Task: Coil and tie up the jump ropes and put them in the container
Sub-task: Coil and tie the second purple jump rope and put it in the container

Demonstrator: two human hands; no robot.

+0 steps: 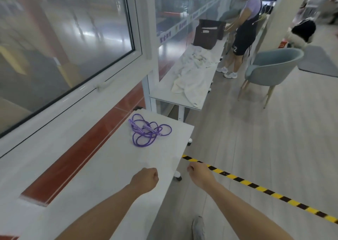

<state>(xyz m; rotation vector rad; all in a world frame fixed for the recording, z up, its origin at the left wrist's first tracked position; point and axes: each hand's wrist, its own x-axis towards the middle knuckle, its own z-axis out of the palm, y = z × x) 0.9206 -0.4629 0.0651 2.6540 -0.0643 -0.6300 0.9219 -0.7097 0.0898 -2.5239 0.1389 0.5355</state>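
With the loose purple cord jump rope (149,130) tangled at the white table's (102,166) far end, both fists' fingers (154,174) curled together and empty: reach for the striped handles first, then coil

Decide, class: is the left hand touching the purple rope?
Apart. The head view shows the left hand curled in a fist, holding nothing, with bare white table between it and the purple rope.
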